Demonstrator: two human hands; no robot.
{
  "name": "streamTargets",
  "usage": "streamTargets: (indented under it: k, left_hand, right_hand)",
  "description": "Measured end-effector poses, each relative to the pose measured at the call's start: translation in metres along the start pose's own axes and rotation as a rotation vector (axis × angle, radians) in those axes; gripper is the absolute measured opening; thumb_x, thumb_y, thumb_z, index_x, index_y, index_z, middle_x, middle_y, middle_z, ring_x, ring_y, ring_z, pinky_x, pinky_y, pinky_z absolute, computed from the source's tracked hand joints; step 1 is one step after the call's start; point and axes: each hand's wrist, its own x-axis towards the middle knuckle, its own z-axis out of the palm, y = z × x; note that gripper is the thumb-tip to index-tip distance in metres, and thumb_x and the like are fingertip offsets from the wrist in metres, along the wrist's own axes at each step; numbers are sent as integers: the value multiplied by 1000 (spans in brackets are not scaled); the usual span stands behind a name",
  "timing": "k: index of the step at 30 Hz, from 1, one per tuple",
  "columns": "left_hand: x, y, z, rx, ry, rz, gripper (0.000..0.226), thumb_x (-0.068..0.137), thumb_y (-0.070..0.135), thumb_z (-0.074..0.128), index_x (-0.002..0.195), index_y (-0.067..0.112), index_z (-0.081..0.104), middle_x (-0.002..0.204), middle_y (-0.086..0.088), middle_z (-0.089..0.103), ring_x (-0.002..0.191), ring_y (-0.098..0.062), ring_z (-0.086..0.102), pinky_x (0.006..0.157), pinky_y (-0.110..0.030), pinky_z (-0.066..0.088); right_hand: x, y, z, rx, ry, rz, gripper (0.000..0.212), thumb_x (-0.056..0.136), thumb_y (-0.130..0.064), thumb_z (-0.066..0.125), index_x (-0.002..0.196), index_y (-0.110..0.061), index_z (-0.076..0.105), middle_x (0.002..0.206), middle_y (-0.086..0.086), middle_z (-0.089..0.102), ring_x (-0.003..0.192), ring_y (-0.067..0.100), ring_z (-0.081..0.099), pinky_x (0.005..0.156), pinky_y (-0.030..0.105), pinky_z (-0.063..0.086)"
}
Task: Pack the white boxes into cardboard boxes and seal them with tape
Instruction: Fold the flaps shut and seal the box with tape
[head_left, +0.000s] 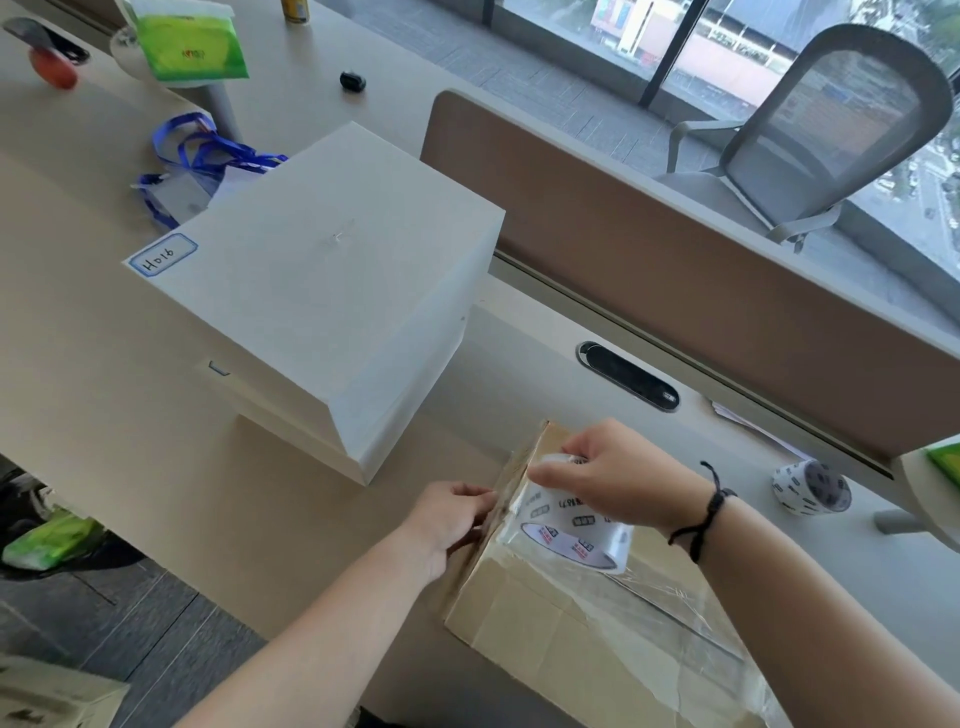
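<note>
I see a closed brown cardboard box (597, 639) lying on the beige desk (104, 364) at the near edge, its top flaps covered with clear tape; its contents cannot be seen. My right hand (618, 480) grasps a roll of clear tape with a white printed core (569, 525) from above, holding it on the far-left corner of the cardboard box. My left hand (449, 519) pinches the tape end against the left edge of that box. A large white box with a handwritten label (322, 275) sits closed on the desk, just behind and left of the cardboard box, stacked on a second white box (280, 410). A second tape roll (811, 488) lies on the desk to the right, well apart from the cardboard box.
</note>
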Motion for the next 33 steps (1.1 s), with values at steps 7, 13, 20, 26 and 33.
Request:
streamTargets:
  k: [7,13,20,26,33]
  left_hand:
    - [-31,-10,-19,50,-297,255,60,76,-7,58,128,22,64,123,3,72,116,-13,66,89,-23,54]
    - [-27,-4,-20,535,-456,463,80,81,18,78,132,68,43,153,23,38,140,5,38,115,-29,39]
    - [2,21,-19,905,-473,506,88,69,32,90,137,58,41,140,27,45,127,9,43,106,-24,39]
    - [5,22,-21,810,-538,438,92,60,38,91,136,56,44,130,19,59,124,-9,57,99,-39,54]
    - [5,20,-23,830,-547,438,89,73,25,87,140,59,40,143,29,46,137,-5,45,113,-40,44]
  right_hand:
    - [-13,17,12,134,33,13,49,90,-43,67,77,5,67,77,18,74,69,33,72,63,46,57]
    - [-23,27,19,249,55,53,45,91,-37,69,66,-1,58,60,6,63,54,18,57,55,31,43]
    - [-24,13,27,255,85,-5,38,92,-30,68,57,-19,57,57,-2,67,49,7,61,48,22,44]
    - [-19,-4,31,240,135,-15,43,91,-26,67,51,-19,53,47,-9,60,42,3,55,43,18,40]
    - [-30,12,32,233,147,29,41,91,-31,67,56,-14,55,52,0,59,46,11,53,47,25,40]
